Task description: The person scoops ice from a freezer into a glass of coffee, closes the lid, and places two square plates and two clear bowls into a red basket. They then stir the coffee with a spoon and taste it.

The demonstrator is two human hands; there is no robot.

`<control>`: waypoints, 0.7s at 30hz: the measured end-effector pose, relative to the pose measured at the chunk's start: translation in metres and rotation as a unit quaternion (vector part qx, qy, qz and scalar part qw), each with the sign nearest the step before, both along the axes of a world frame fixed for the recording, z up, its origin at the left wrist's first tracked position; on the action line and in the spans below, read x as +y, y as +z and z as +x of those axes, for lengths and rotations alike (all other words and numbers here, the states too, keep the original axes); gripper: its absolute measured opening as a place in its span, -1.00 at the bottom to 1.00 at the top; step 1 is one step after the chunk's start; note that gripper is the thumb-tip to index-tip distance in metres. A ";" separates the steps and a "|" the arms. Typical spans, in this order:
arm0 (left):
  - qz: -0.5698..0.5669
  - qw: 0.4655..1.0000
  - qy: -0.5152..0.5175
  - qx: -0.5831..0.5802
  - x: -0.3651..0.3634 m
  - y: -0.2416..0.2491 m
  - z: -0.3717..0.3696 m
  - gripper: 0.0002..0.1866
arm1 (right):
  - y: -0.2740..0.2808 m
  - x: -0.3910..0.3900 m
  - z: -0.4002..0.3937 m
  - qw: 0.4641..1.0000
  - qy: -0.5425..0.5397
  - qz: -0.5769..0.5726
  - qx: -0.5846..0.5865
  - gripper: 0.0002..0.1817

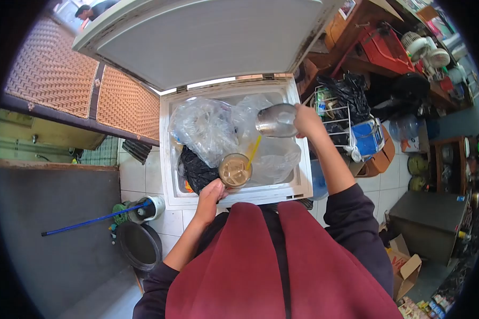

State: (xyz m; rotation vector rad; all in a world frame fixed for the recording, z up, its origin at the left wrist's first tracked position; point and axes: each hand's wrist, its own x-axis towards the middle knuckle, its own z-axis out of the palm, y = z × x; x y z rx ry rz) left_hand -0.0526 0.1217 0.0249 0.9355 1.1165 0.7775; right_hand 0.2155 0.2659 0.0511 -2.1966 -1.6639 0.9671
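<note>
My left hand (212,194) is closed round the lower side of a glass (235,171), which holds a milky brown drink with ice cubes. A yellow straw (255,150) leans out of the glass to the right. Farther off, my right hand (308,121) grips a metal cup (277,120) at its near end; the cup lies tilted on its side, its inside hidden from me. Both are above an open chest freezer (167,187). Inside it lie clear plastic bags (205,127) and a black plastic bag (197,169) beside the glass.
The freezer's raised lid (207,42) stands at the back. A wire rack (332,114) with black bags is on the right. To the left are a black basin (139,245), a white bucket (155,208) and a blue pole (93,221). A person (93,10) shows at top left.
</note>
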 end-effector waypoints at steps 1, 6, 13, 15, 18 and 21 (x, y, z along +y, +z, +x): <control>-0.005 1.000 -0.002 0.009 0.003 0.001 -0.002 -0.68 | 0.009 -0.001 0.000 1.000 0.019 0.017 -0.003 -0.65; 0.013 0.998 -0.042 0.050 0.023 -0.011 -0.001 -0.71 | 0.071 -0.017 -0.025 0.980 0.155 0.071 -0.097 -0.76; 0.000 0.998 -0.049 0.042 0.032 -0.014 0.005 -0.71 | 0.083 -0.046 -0.076 0.926 0.183 0.254 -0.211 -0.85; -0.015 0.999 -0.029 0.013 0.033 -0.019 0.003 -0.72 | 0.092 -0.050 -0.081 0.930 0.203 0.237 -0.193 -0.86; -0.012 1.000 -0.010 0.008 0.031 -0.022 0.000 -0.73 | 0.101 -0.051 -0.076 0.926 0.164 0.279 -0.194 -0.84; 0.003 1.000 -0.021 -0.010 0.028 -0.032 -0.011 -0.73 | 0.088 -0.034 -0.054 0.914 0.067 0.319 -0.242 -0.84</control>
